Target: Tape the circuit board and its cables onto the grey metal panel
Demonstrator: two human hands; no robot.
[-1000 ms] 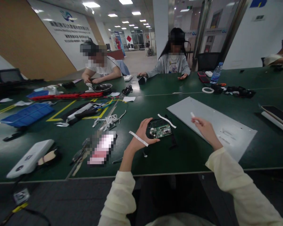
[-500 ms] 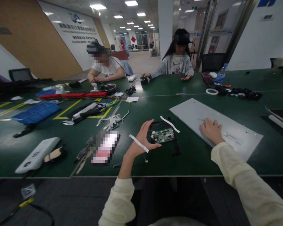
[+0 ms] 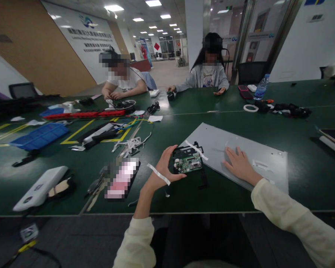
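My left hand (image 3: 163,169) is closed on the left side of a green circuit board (image 3: 188,164), its thumb along the near edge and its fingers at the far edge. The board sits in a black plastic frame (image 3: 184,150). A strip of white tape (image 3: 195,149) lies across this frame, and another white strip (image 3: 158,174) sticks to my left hand. My right hand (image 3: 241,165) lies flat with spread fingers on a large grey panel (image 3: 257,149). The panel's left corner reaches the black frame; whether they touch I cannot tell.
To the left are a phone (image 3: 123,178), a white power bank (image 3: 41,188), a blue tray (image 3: 40,136) and a heap of white strips (image 3: 131,146). A water bottle (image 3: 261,87) and a tape roll (image 3: 250,108) stand at the back right. Two people (image 3: 125,80) sit across the table.
The grey panel has slid left and turned, under my right hand, which moved left with it. Its left corner is now against or beside the black frame. My left hand keeps its hold.
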